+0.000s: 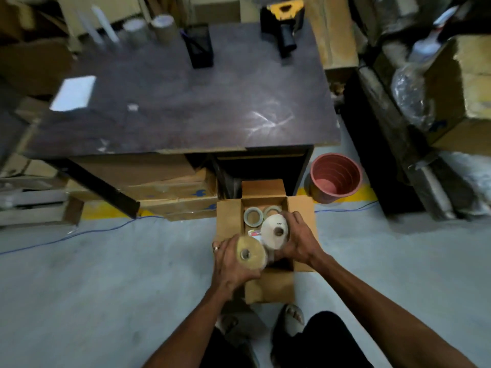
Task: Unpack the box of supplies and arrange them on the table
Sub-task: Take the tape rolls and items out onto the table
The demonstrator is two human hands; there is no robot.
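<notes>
An open cardboard box (pixel 231 219) sits on the floor in front of the dark table (pixel 186 107). My left hand (pixel 231 266) grips a yellowish tape roll (pixel 251 254) just above the box's left edge. My right hand (pixel 299 241) grips a white roll (pixel 275 229) over the box opening. Inside the box lie two more tape rolls, one grey (pixel 253 216) and one (pixel 272 209) partly hidden behind the white roll, plus a small packet (pixel 255 233) mostly covered.
On the table stand two tape rolls (pixel 148 30), a black mesh pen holder (pixel 198 46), a yellow-black tape dispenser (pixel 284 25), white tubes (pixel 102 25) and a white card (pixel 73 92). A red bucket (pixel 334 177) stands right of the box. Cartons are stacked under and around the table.
</notes>
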